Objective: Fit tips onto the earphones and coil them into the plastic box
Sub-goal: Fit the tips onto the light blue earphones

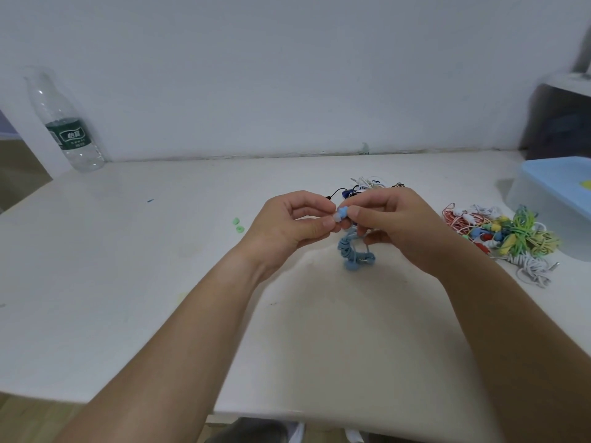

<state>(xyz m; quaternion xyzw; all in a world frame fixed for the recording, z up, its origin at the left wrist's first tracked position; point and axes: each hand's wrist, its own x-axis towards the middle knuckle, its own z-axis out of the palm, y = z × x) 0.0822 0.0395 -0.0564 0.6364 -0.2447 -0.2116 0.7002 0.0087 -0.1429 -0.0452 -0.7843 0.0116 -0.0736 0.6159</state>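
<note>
Both hands are meeting above the desk (128, 282). The left grip (287, 227) is clamping a pale tip (335, 219) between thumb and forefinger. The right grip (395, 225) is pinching one blue earbud (343, 213), and tip and bud are touching. The bundled blue cord (353, 247) is hanging just below the right grip, with a second blue earbud (350, 266) dangling at its bottom.

Two loose green tips (238, 225) are lying just left of the left grip. One heap of dark and white earphones (367, 185) is sitting right behind both grips, partly hidden by them. One colourful heap (499, 231), too tangled to count, is lying right of the right grip, and beyond it one plastic box (556, 193) with a blue lid is standing. One clear bottle (64, 123) is standing far left of the left grip.
</note>
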